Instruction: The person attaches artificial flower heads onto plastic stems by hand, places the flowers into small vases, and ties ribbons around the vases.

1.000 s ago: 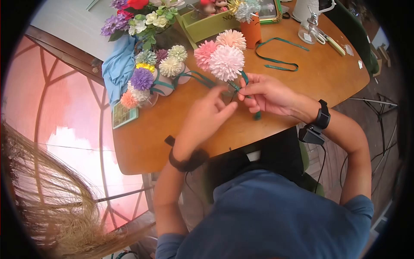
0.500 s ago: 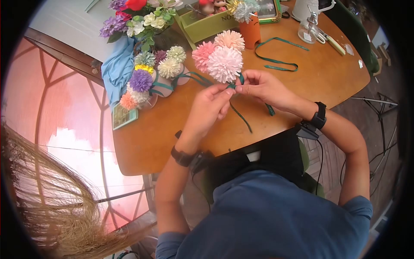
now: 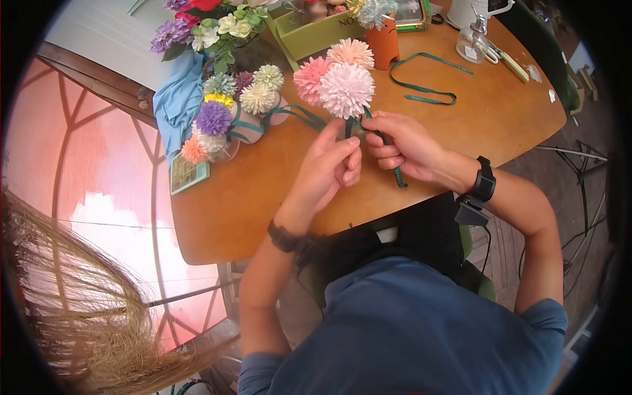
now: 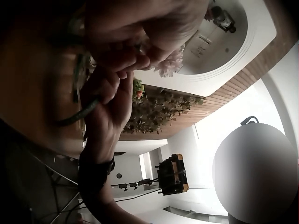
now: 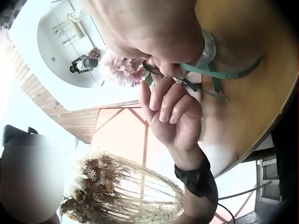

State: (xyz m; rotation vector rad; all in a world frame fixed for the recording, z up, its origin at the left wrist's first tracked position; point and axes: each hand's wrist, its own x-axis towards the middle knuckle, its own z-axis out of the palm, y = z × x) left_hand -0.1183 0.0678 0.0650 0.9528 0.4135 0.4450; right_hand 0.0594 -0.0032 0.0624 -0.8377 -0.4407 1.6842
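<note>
A cluster of pink and peach pompom flowers (image 3: 346, 90) stands in front of the person, with a dark green ribbon (image 3: 398, 176) at its stems. My right hand (image 3: 409, 146) pinches this ribbon just right of the stems, and one end hangs below the curled fingers. Left of the stems is my left hand (image 3: 327, 164), its index finger and thumb apart beside the ribbon, the other fingers loosely bent. In the right wrist view, a ribbon loop (image 5: 150, 68) shows above the left fingertips, and a glass vessel (image 5: 209, 49) is partly hidden behind the right hand.
Another green ribbon (image 3: 421, 88) lies on the wooden table (image 3: 487, 125). More pompom flowers (image 3: 214, 118) and a light green palette (image 3: 189, 172) are at the left. An orange vase (image 3: 382, 46) and a green box (image 3: 306, 36) stand behind; scissors (image 3: 490, 56) lie back right.
Both hands met at the ribbon half a second ago. Now the left finger and thumb have parted from it, while the right hand has turned, the ribbon end hanging below it.
</note>
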